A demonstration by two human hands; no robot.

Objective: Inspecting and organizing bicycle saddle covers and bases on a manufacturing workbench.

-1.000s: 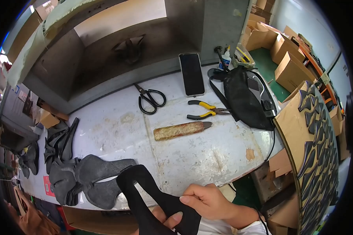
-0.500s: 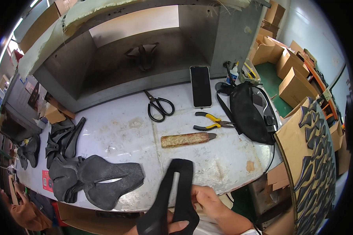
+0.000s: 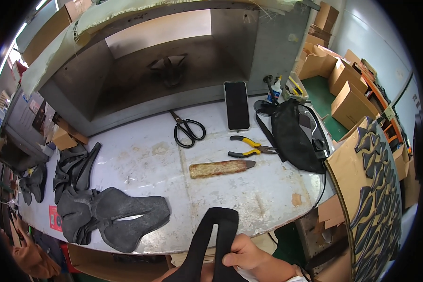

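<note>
1. We see the right hand (image 3: 247,254) closed on the right strip of a black piece (image 3: 225,220), its thumb bent over the front face; its other fingers are largely hidden.
2. We find only a little of the left hand (image 3: 172,271) at the lower edge, mostly covered by the black piece, so we cannot tell how far open it is or whether it has hold of anything.
3. The black piece sits low in the view, at the near edge of the tabletop (image 3: 141,164); a long slit runs down from its joined upper end, and its lower part leaves the view.
4. To its left, on the tabletop, we have a dark grey piece (image 3: 122,202) with a similar slit, beside a stack of grey pieces (image 3: 75,218).
5. Behind these, near the left end, lie dark folded pieces (image 3: 85,167).
6. Beyond the black piece we see a blunt-tipped tool (image 3: 218,169) with a thick, mottled handle, lying flat.
7. Farther back lie yellow-and-black pliers (image 3: 257,150), with black-handled scissors (image 3: 179,121) to their left and a phone (image 3: 237,105) behind them.
8. At the right we note a black pouch (image 3: 291,141), and past it a board (image 3: 336,164) bearing rows of dark curved pieces (image 3: 364,202).
</note>
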